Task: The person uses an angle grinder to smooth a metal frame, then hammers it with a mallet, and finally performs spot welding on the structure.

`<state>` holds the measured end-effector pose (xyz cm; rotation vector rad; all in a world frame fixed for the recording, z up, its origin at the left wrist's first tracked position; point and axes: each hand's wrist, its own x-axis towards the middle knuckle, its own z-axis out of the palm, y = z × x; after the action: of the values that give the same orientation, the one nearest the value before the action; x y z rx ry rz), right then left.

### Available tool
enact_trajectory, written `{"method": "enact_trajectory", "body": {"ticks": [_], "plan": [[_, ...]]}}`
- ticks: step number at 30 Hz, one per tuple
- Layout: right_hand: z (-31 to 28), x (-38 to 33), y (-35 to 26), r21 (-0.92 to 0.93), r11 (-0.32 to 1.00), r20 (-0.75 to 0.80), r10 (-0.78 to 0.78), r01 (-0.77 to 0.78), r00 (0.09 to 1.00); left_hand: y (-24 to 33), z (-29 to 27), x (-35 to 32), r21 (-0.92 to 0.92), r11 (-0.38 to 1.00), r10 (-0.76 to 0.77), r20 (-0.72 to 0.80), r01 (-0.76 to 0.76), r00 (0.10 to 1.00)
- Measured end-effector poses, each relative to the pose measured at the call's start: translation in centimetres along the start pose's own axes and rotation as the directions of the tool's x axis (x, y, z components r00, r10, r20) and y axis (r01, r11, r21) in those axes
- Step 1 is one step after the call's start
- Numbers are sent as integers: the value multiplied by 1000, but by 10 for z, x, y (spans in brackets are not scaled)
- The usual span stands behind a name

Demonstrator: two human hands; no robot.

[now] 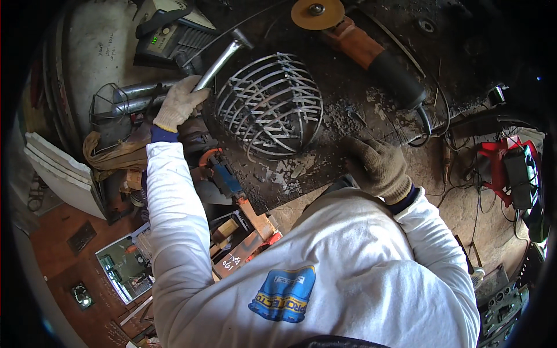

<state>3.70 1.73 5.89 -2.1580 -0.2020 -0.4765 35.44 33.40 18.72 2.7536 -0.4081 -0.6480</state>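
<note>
Gripping a silver metal hammer (219,65) by its handle, the left hand (178,105), in a pale knit glove, has its fingers closed, with the hammer's head up and to its right. Just right of that hand, a rounded, open cage of grey metal strips (270,104) rests on a dark, worn workbench (258,188). Down and right of the cage is the right hand (377,168), brown-gloved, its fingers curled; whether it holds anything, I cannot tell. Beyond it lies an orange-and-black angle grinder (374,58).
</note>
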Motion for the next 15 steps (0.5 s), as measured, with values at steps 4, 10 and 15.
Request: {"method": "enact_trajectory", "body": {"ticks": [4,10,15], "plan": [[7,-4,1,-54,998,-1,14,-14,1000,-10,-1,6,99,992,75,34,-78,997],[11,-2,-6,-59,998,-19,23,-24,1000,-24,5,-11,-105,994,37,2,-36,999],[17,-3,-12,-99,994,-41,36,-40,999,-45,19,-28,-243,966,79,-48,-88,996]]}}
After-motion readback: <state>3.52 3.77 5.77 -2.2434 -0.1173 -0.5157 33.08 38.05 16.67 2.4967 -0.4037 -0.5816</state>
